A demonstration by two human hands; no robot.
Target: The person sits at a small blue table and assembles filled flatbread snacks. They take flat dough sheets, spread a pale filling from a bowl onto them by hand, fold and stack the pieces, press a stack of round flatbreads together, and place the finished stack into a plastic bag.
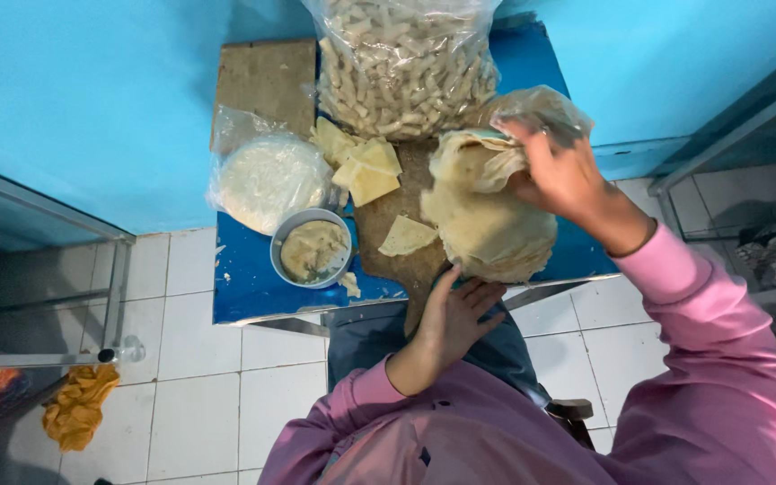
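Observation:
A stack of thin round pastry sheets (487, 229) lies on the right side of a wooden board (388, 220). My right hand (557, 172) grips the top sheet at the far edge of the stack and peels it up, folded. My left hand (455, 314) rests open against the near edge of the stack, supporting it from below. One cut triangular piece (406, 236) lies on the board left of the stack. Several more cut pieces (361, 166) are piled at the board's far end.
A small blue table (244, 278) holds a grey bowl of filling (313, 249), a bagged round of sheets (267, 180), a large clear bag of rolled pieces (403, 58) and a second wooden board (267, 81). White tiled floor, a yellow cloth (78, 406), blue wall behind.

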